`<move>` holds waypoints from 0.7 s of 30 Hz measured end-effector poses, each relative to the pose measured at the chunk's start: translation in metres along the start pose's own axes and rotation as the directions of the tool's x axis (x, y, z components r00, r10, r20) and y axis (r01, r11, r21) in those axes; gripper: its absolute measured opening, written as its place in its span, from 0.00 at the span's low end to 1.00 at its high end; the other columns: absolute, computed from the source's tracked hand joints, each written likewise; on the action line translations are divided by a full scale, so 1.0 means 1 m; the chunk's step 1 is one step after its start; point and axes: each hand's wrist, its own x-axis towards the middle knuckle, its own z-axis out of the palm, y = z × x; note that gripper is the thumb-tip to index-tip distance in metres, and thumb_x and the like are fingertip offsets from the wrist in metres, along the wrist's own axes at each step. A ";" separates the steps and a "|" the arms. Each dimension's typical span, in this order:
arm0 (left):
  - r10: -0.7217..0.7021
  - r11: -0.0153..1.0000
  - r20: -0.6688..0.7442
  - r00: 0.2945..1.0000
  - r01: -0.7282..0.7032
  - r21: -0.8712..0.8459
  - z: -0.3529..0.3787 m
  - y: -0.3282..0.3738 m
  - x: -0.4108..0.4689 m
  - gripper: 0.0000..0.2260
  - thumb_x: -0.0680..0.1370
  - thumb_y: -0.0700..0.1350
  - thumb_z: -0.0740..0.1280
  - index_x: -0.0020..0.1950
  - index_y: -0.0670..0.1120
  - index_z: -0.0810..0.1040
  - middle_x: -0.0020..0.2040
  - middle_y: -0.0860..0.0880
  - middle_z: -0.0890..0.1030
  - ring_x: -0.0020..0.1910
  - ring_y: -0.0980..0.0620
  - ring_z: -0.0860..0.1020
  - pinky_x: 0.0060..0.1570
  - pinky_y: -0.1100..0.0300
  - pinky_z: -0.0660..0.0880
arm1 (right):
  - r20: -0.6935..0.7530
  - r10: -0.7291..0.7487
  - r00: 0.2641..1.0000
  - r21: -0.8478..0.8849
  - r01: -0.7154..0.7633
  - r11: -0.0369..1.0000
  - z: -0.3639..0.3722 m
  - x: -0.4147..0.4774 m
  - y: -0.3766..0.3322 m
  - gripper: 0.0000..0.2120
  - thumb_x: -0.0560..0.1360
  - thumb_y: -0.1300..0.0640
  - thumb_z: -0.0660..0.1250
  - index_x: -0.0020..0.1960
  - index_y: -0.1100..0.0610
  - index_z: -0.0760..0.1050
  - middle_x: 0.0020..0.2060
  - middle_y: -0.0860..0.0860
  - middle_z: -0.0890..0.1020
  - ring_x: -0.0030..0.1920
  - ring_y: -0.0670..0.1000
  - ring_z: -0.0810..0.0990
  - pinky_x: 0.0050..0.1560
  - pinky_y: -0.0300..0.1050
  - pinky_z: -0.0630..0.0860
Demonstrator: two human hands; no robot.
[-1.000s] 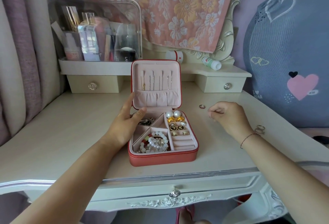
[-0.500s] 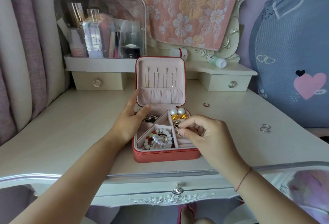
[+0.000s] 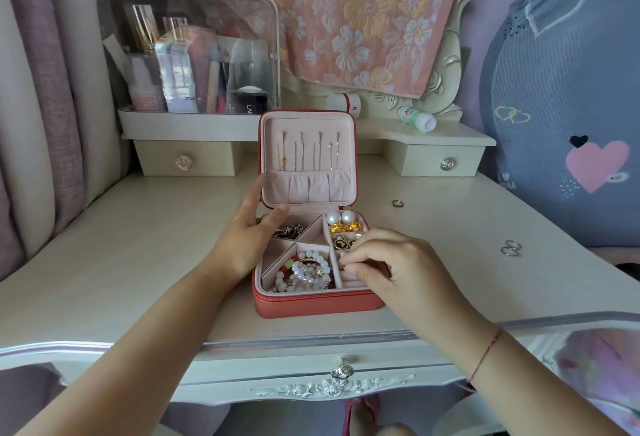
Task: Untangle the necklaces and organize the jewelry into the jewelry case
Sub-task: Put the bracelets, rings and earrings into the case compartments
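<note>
A red jewelry case (image 3: 311,307) stands open on the dressing table, its pink lid (image 3: 308,158) upright with several thin necklaces (image 3: 308,155) hanging inside. Pearl bracelets (image 3: 306,273), pearl earrings (image 3: 341,218) and gold pieces lie in its compartments. My left hand (image 3: 247,238) rests with straight fingers against the case's left side and lid. My right hand (image 3: 388,262) hovers over the ring slots at the right, its fingertips pinching a small ring (image 3: 343,265) at the padded rolls.
A loose ring (image 3: 397,203) lies on the table behind the case and two more rings (image 3: 510,248) lie at the right. A clear cosmetics box (image 3: 194,65) stands on the back left shelf, two small bottles (image 3: 415,118) on the back shelf.
My right hand came from the table at the right, over the case, and has lowered onto the ring slots with a ring pinched. The left hand stayed on the case.
</note>
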 end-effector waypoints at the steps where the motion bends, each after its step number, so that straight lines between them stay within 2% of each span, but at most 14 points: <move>1: -0.003 1.000 -0.006 1.000 0.003 0.005 0.000 0.001 0.000 0.36 0.67 0.67 0.65 0.74 0.67 0.59 0.72 0.55 0.70 0.64 0.52 0.76 0.69 0.49 0.68 | 0.016 0.003 1.000 0.002 -0.003 1.000 0.000 0.000 0.000 0.05 0.71 0.60 0.70 0.44 0.55 0.84 0.42 0.44 0.82 0.47 0.37 0.78 0.49 0.30 0.73; 5: -0.004 1.000 -0.004 1.000 0.004 0.008 0.000 0.004 -0.002 0.37 0.65 0.69 0.65 0.73 0.68 0.59 0.71 0.52 0.71 0.61 0.54 0.78 0.69 0.50 0.69 | 0.038 0.025 0.999 0.000 -0.025 1.000 -0.002 0.000 -0.001 0.06 0.72 0.57 0.69 0.45 0.55 0.84 0.41 0.43 0.80 0.43 0.40 0.78 0.46 0.28 0.71; 8: 0.006 1.000 -0.024 1.000 -0.006 0.006 0.001 0.005 -0.003 0.32 0.74 0.61 0.68 0.75 0.64 0.58 0.72 0.53 0.69 0.61 0.54 0.77 0.68 0.54 0.68 | 0.048 0.027 0.999 0.023 -0.028 0.999 -0.003 -0.002 -0.003 0.07 0.73 0.57 0.68 0.45 0.56 0.85 0.41 0.44 0.80 0.44 0.40 0.78 0.45 0.27 0.69; 10: 0.015 1.000 -0.031 0.999 -0.015 0.010 0.002 0.006 -0.004 0.28 0.78 0.56 0.66 0.75 0.64 0.58 0.72 0.52 0.70 0.60 0.55 0.77 0.65 0.57 0.69 | 0.032 0.037 0.999 0.079 -0.039 0.996 -0.006 -0.003 -0.002 0.07 0.74 0.56 0.68 0.46 0.57 0.84 0.42 0.45 0.80 0.45 0.42 0.79 0.47 0.31 0.72; 12: 0.019 1.000 -0.040 0.999 -0.018 0.020 0.004 0.008 -0.005 0.26 0.80 0.53 0.64 0.75 0.63 0.58 0.71 0.53 0.70 0.56 0.59 0.78 0.62 0.60 0.68 | -0.053 0.089 0.995 0.133 -0.082 0.988 -0.015 0.003 0.007 0.06 0.75 0.57 0.69 0.46 0.57 0.84 0.42 0.46 0.81 0.45 0.43 0.79 0.47 0.33 0.73; 14: 0.010 0.999 -0.045 0.999 -0.009 0.032 0.003 0.010 -0.006 0.26 0.80 0.51 0.64 0.76 0.63 0.58 0.71 0.54 0.71 0.53 0.64 0.77 0.60 0.62 0.67 | -0.160 0.224 0.961 0.148 -0.201 0.968 -0.028 0.020 0.032 0.04 0.74 0.60 0.71 0.43 0.54 0.83 0.41 0.47 0.83 0.41 0.42 0.78 0.45 0.31 0.71; 16: 0.004 1.000 -0.035 0.999 -0.003 0.031 0.003 0.010 -0.007 0.27 0.80 0.53 0.65 0.75 0.63 0.58 0.71 0.54 0.71 0.55 0.61 0.77 0.63 0.60 0.68 | -0.159 0.366 0.917 0.110 -0.352 0.930 -0.040 0.042 0.063 0.07 0.73 0.62 0.71 0.40 0.51 0.82 0.40 0.48 0.84 0.40 0.43 0.78 0.43 0.31 0.71; 17: 0.003 0.999 -0.024 1.000 -0.002 0.032 0.003 0.009 -0.006 0.28 0.78 0.56 0.66 0.75 0.64 0.58 0.72 0.54 0.70 0.58 0.58 0.78 0.66 0.56 0.68 | -0.134 0.421 0.897 0.084 -0.413 0.907 -0.043 0.051 0.080 0.08 0.73 0.62 0.70 0.40 0.51 0.82 0.40 0.48 0.84 0.42 0.46 0.80 0.46 0.34 0.72; 19: -0.007 0.999 -0.015 1.000 0.008 0.034 0.001 0.008 -0.004 0.33 0.71 0.63 0.66 0.74 0.66 0.59 0.72 0.54 0.70 0.62 0.55 0.77 0.69 0.51 0.68 | -0.096 0.502 0.859 0.012 -0.503 0.864 -0.044 0.065 0.111 0.04 0.73 0.61 0.70 0.42 0.55 0.83 0.42 0.52 0.85 0.47 0.53 0.81 0.51 0.42 0.74; 21: -0.020 0.999 -0.009 1.000 0.021 0.030 0.000 0.005 -0.003 0.35 0.66 0.67 0.65 0.72 0.69 0.60 0.72 0.55 0.71 0.64 0.53 0.76 0.69 0.49 0.68 | -0.063 0.564 0.823 -0.054 -0.567 0.822 -0.039 0.072 0.135 0.05 0.73 0.59 0.70 0.46 0.59 0.84 0.46 0.56 0.85 0.51 0.55 0.81 0.53 0.44 0.73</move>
